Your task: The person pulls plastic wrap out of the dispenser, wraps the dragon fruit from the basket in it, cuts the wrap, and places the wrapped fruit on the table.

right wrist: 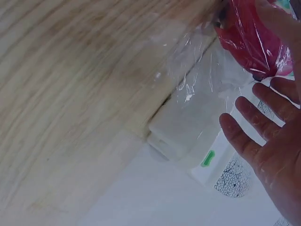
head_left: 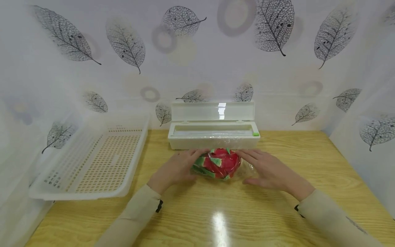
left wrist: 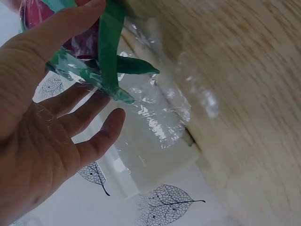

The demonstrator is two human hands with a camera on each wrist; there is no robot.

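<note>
A red dragon fruit with green scales [head_left: 223, 164], covered in clear plastic film [right wrist: 190, 70], lies on the table before a white wrap dispenser [head_left: 213, 142]. Loose film spreads out past both its ends. My left hand [head_left: 177, 169] is at the fruit's left end, its fingers loosely bent; in the left wrist view the thumb passes in front of the wrapped fruit. At the right end is my right hand [head_left: 266, 169], fingers extended and fingertips reaching the fruit's upper edge. Part of the fruit is out of frame in both wrist views.
The dispenser's lid [head_left: 213, 111] stands raised, and a small green slider [head_left: 255, 134] sits at its right end. A white perforated basket [head_left: 131, 175] is on the left. Behind the wooden table [head_left: 262, 219] hangs a leaf-patterned cloth [head_left: 216, 72].
</note>
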